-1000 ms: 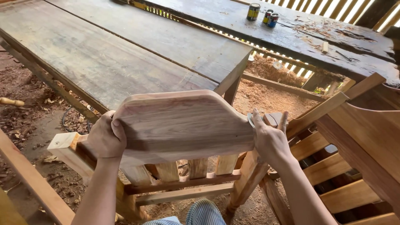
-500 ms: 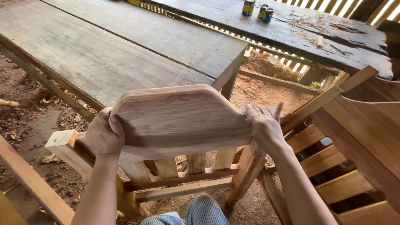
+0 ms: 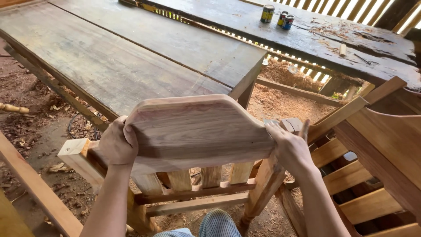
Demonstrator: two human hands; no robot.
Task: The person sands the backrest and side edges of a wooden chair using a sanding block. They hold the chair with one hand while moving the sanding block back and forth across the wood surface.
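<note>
- Both hands clamp the curved top rail (image 3: pixel 197 131) over the chair frame (image 3: pixel 193 193), off the bench's (image 3: pixel 131 57) near corner.
- Left hand (image 3: pixel 117 142) and right hand (image 3: pixel 291 147): fingers wrapped round its ends.
- Seating it seemingly needs even downward pressure.

I see three small cylindrical tins (image 3: pixel 277 16) standing close together on the far dark workbench (image 3: pixel 351 48), near its upper edge: one with a yellow and dark label, two with red and blue labels. I see no signs or screens.
</note>
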